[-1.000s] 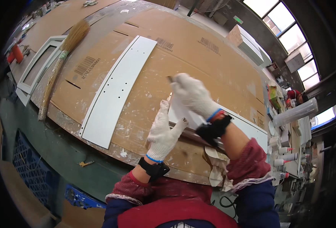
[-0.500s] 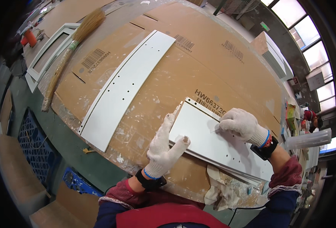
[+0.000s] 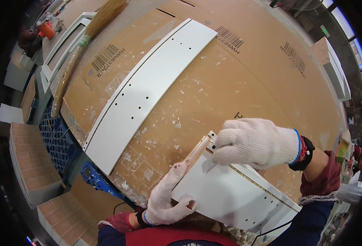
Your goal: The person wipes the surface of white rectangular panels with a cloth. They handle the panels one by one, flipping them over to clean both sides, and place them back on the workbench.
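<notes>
A white panel [image 3: 226,197] with a grooved edge and small holes lies in front of me on the cardboard. At its left end rests my left hand [image 3: 166,194], in a white knitted glove with bare fingertips. The fingers stretch along the panel's end edge and the thumb lies apart over its face. My right hand [image 3: 254,141], gloved too, is closed above the panel's far left corner. From its fingers sticks a small, thin, greyish translucent piece [image 3: 207,165], close to the panel's face. A second white panel [image 3: 148,94], long and curved, lies to the left.
Flattened cardboard [image 3: 263,90] covers the table. On the left lie a straw broom [image 3: 82,43] and a white frame [image 3: 64,47]. Stacked boards [image 3: 35,160] and a blue plastic pallet [image 3: 54,135] stand low at left. More white boards [image 3: 332,67] are stacked at far right.
My right hand has moved left along the panel to its far left corner, with the thin piece still in its fingers. My left hand stays at the panel's end. The whole view has shifted.
</notes>
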`<state>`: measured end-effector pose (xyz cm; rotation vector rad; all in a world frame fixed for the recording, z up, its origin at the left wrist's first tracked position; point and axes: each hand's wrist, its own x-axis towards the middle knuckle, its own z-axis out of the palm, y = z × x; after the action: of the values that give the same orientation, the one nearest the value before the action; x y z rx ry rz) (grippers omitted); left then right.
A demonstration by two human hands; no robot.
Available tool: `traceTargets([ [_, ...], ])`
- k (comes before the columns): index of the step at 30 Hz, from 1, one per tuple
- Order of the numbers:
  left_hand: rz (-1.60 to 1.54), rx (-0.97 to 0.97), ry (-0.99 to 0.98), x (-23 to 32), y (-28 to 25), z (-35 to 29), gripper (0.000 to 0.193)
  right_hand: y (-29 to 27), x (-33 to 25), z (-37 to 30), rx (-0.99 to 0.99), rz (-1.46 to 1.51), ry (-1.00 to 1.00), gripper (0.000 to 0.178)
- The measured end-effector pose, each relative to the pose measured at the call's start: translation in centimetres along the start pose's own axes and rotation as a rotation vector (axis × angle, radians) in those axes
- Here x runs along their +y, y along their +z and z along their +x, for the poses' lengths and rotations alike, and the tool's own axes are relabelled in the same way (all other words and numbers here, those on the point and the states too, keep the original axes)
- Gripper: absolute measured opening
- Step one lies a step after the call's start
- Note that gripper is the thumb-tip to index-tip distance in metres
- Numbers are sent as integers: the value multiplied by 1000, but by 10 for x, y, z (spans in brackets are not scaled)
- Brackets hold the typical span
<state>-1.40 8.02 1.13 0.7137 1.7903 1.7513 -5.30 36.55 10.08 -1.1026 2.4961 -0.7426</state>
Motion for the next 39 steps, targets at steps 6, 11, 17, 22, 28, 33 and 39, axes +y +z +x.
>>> traceTargets([
  [6, 29, -43, 3, -2, 0, -3, 78, 12, 53, 45, 53, -234, 77, 31],
  [11, -198, -20, 45, -15, 4, -5, 81, -7, 40, 1, 311, 113, 16, 23],
  [17, -177, -98, 55, -10, -4, 1, 82, -3, 5, -10, 1, -62, 40, 23],
  [22, -387, -78, -69, -7, -1, -1, 83, -7, 14, 11, 10, -26, 76, 20],
  [28, -321, -38, -69, -10, 4, -5, 82, 5, 47, 54, 165, -220, 139, 21],
  [33, -220, -9, 101, -14, 3, -1, 80, -16, 36, 10, 163, 241, -23, 24],
  [39, -192, 17, 235, -20, 7, 4, 78, -15, 15, -1, -29, 144, 62, 22],
])
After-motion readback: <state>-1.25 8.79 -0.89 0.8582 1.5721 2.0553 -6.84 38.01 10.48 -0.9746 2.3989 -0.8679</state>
